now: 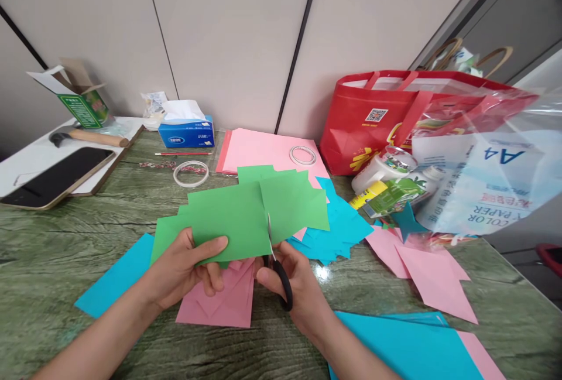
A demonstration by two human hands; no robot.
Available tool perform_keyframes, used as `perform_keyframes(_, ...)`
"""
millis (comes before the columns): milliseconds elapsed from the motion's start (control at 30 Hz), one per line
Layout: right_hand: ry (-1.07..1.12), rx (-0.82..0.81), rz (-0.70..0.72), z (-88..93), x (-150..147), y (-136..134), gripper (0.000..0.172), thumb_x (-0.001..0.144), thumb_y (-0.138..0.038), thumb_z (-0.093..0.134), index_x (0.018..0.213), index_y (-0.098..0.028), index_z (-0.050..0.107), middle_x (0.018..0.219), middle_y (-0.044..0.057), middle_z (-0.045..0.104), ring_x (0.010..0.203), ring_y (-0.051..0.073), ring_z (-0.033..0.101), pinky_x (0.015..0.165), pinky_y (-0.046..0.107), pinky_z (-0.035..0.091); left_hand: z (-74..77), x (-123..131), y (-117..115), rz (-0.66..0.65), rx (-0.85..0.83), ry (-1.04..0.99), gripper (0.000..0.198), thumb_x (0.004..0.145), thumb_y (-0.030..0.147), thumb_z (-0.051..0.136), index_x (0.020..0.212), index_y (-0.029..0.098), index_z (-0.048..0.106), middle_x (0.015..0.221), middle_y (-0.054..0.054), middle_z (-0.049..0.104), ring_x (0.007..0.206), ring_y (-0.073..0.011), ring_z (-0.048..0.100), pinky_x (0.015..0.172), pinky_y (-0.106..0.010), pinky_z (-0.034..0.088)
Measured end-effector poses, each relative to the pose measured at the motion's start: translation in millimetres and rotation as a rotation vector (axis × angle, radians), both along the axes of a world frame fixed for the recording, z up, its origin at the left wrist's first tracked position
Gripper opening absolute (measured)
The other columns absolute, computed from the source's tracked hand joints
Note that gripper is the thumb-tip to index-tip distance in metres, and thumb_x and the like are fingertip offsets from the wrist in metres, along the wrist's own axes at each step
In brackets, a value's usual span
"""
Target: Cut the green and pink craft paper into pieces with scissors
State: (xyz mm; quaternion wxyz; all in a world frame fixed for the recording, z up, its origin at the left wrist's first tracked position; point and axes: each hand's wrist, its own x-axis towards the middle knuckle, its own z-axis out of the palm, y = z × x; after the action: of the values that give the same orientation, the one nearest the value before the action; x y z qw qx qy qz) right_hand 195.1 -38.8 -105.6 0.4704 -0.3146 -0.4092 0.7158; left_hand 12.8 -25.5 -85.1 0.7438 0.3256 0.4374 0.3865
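My left hand (193, 266) pinches a sheet of green paper (232, 219) along its lower edge, thumb on top. In my right hand (290, 280) is a pair of scissors (284, 286) with black handles. Their blades meet the green paper from its near edge, and a cut line runs up from them. Other green pieces (167, 236) lie behind and below the held sheet. Beneath my hands is a stack of pink paper (219, 310), and a blue sheet (118, 277) lies to its left. A pile of blue pieces (338, 228) sits just beyond the scissors.
A red bag (364, 116), a clear A4 paper wrapper (483, 175) and a glue stick (369, 194) stand at the right. Pink pieces (439, 280) and blue sheets (395, 345) lie nearer. A tissue box (187, 132), a phone (57, 178) and a hammer (96, 137) are at the left.
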Motion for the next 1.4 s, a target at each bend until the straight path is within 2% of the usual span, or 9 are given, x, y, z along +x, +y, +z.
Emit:
perform_keyframes(167, 0.015, -0.006, -0.007, -1.5, -0.1, -0.6, 0.028, 0.064, -0.027, 0.074, 0.086, -0.019, 0.059, 0.068, -0.002, 0.052, 0.066, 0.012, 0.046, 0.062, 0.024, 0.037, 0.4, 0.2, -1.0, 0.005, -0.010, 0.010, 0.018, 0.068, 0.028, 0.070, 0.064, 0.011, 0.069, 0.034, -0.004, 0.061, 0.025, -0.0104, 0.051, 0.028, -0.015, 0.042)
perform_keyframes(433, 0.025, -0.014, -0.018, -3.5, 0.6, -0.3, 0.028, 0.063, -0.027, 0.076, 0.084, -0.020, 0.060, 0.067, -0.002, 0.053, 0.071, 0.015, 0.050, 0.070, 0.028, 0.040, 2.1, -0.6, -0.9, -0.003, -0.008, -0.001, 0.015, 0.070, 0.027, 0.068, 0.069, 0.012, 0.070, 0.034, -0.003, 0.060, 0.025, -0.0092, 0.049, 0.026, -0.013, 0.039)
perform_keyframes(600, 0.014, -0.033, -0.031, -6.1, 0.5, -0.1, 0.030, 0.060, -0.030, 0.077, 0.082, -0.020, 0.059, 0.063, -0.004, 0.050, 0.063, 0.012, 0.045, 0.062, 0.025, 0.038, 1.7, -0.3, -0.4, 0.005, -0.024, -0.001, 0.014, 0.068, 0.027, 0.069, 0.072, 0.013, 0.071, 0.033, -0.003, 0.060, 0.025, -0.0093, 0.050, 0.026, -0.013, 0.038)
perform_keyframes(867, -0.078, -0.039, -0.061, -5.0, -0.7, 1.6, 0.036, 0.057, -0.037, 0.077, 0.077, -0.017, 0.055, 0.054, -0.007, 0.044, 0.050, 0.007, 0.032, 0.045, 0.019, 0.026, 4.0, -0.5, -2.1, -0.001, -0.015, -0.001, 0.015, 0.069, 0.027, 0.069, 0.067, 0.012, 0.070, 0.034, -0.003, 0.060, 0.025, -0.0090, 0.049, 0.026, -0.013, 0.038)
perform_keyframes(1133, -0.162, -0.057, -0.080, -2.8, -0.3, 1.1, 0.037, 0.054, -0.039, 0.078, 0.070, -0.019, 0.051, 0.049, -0.007, 0.045, 0.044, 0.006, 0.032, 0.041, 0.019, 0.027, 0.9, -0.4, -1.1, 0.018, -0.038, -0.003, 0.014, 0.070, 0.026, 0.068, 0.069, 0.013, 0.070, 0.032, -0.002, 0.059, 0.025, -0.0089, 0.049, 0.024, -0.011, 0.034)
perform_keyframes(1400, -0.166, -0.066, -0.074, -3.4, 0.1, 2.9, 0.036, 0.054, -0.036, 0.078, 0.071, -0.018, 0.051, 0.047, -0.007, 0.048, 0.040, 0.005, 0.036, 0.039, 0.018, 0.029, 1.8, -0.8, -0.6, 0.026, -0.038, 0.005, 0.012, 0.068, 0.026, 0.069, 0.072, 0.015, 0.069, 0.034, -0.001, 0.060, 0.025, -0.0084, 0.049, 0.025, -0.011, 0.034)
